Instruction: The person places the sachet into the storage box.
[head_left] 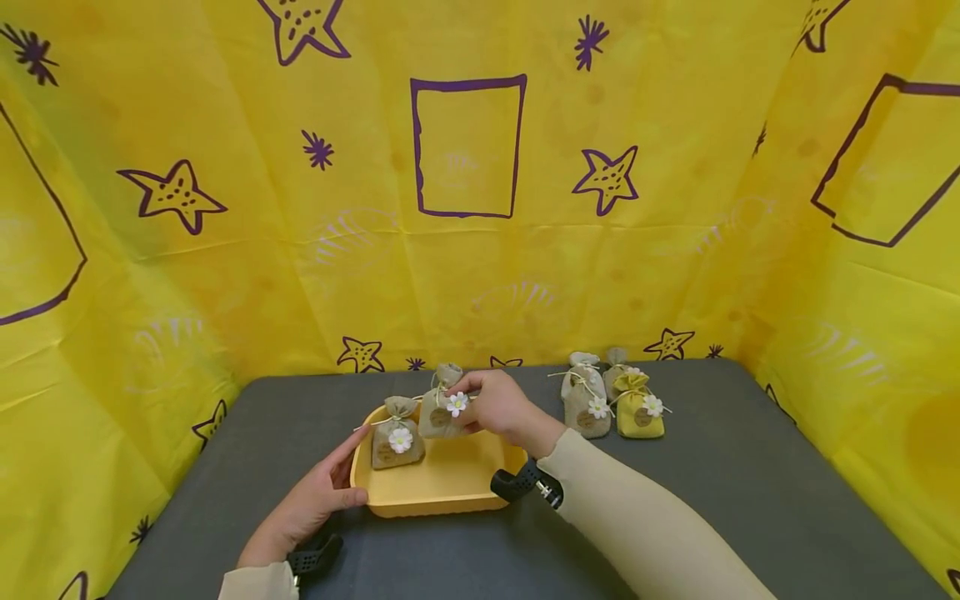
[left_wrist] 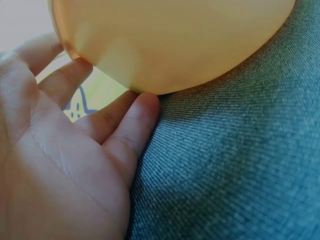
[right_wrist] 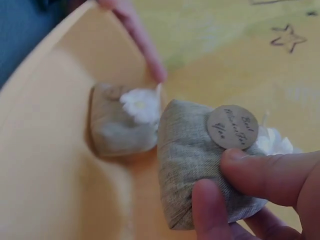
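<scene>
Hands: left [head_left: 318, 497] spread, right [head_left: 501, 407] pinching pouch [right_wrist: 186, 152]; only right-wrist view makes lettering [right_wrist: 234, 126] readable.

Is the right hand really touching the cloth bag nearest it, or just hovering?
Touching. The right wrist view shows it: the right hand pinches the cloth bag, thumb and finger against its fabric.

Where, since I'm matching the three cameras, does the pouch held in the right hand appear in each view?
Head: the held pouch is just left of centre, below mid-height, in the right hand.
Left wrist: not in it.
Right wrist: right of centre, mostly below mid-height, its round tag showing.
Shared landmark: the yellow tray, lower centre in head, top in left wrist, left side in right wrist.
</scene>
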